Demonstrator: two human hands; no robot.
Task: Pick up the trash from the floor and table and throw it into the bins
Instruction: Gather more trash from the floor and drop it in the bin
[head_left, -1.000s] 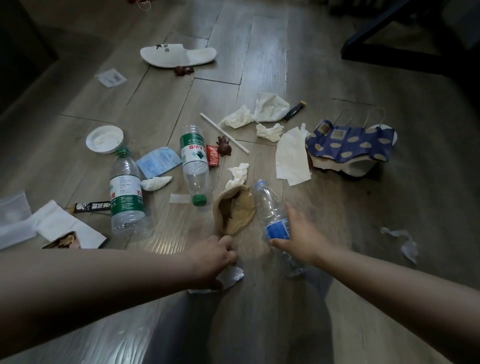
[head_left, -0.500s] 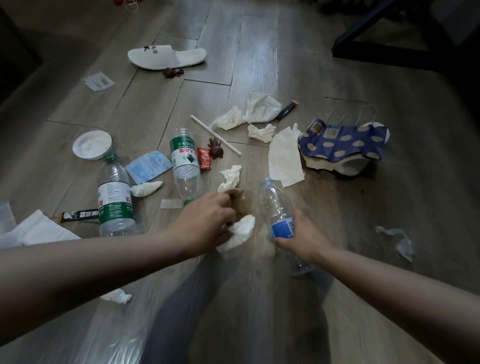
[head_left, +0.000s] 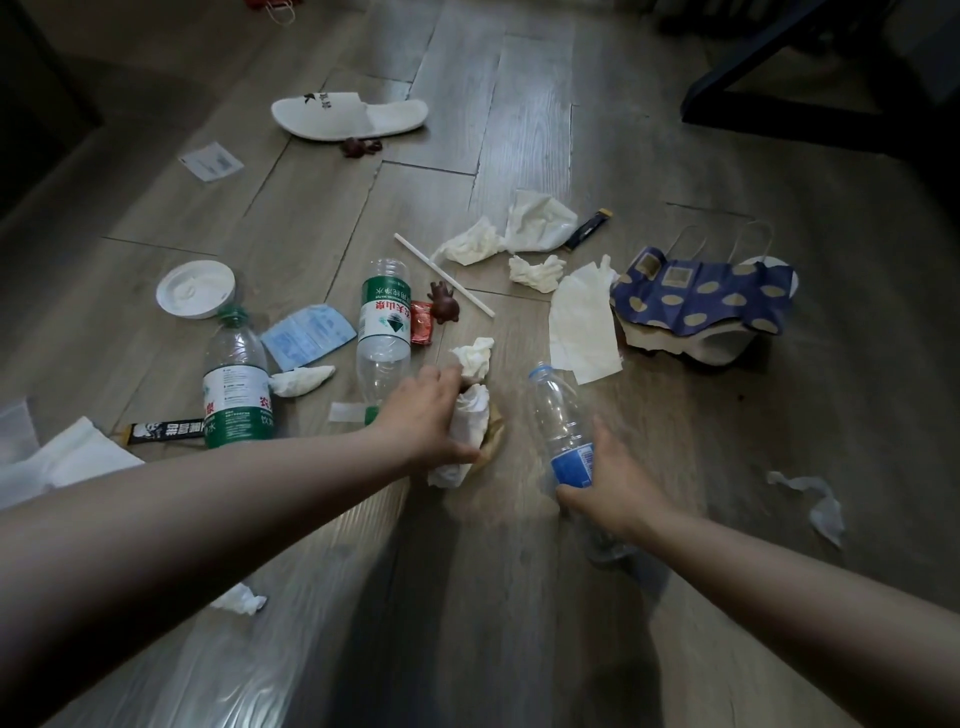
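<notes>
Littered floor (head_left: 519, 597) | left hand (head_left: 426, 415) outstretched, grasping tissue (head_left: 470, 421) | right hand (head_left: 613, 483) outstretched, grasping bottle (head_left: 561, 415)

Red characters "农夫山泉" mark the green-labelled bottle (head_left: 383, 322) just beyond the left hand (head_left: 426, 421); a black sachet (head_left: 165, 431) farther left reads "黑咖啡". Print on the blue-labelled bottle (head_left: 561, 415) held by the right hand (head_left: 618, 488) is illegible.

Scattered clear bottles (head_left: 383, 322), crumpled white tissues (head_left: 535, 273)
</notes>
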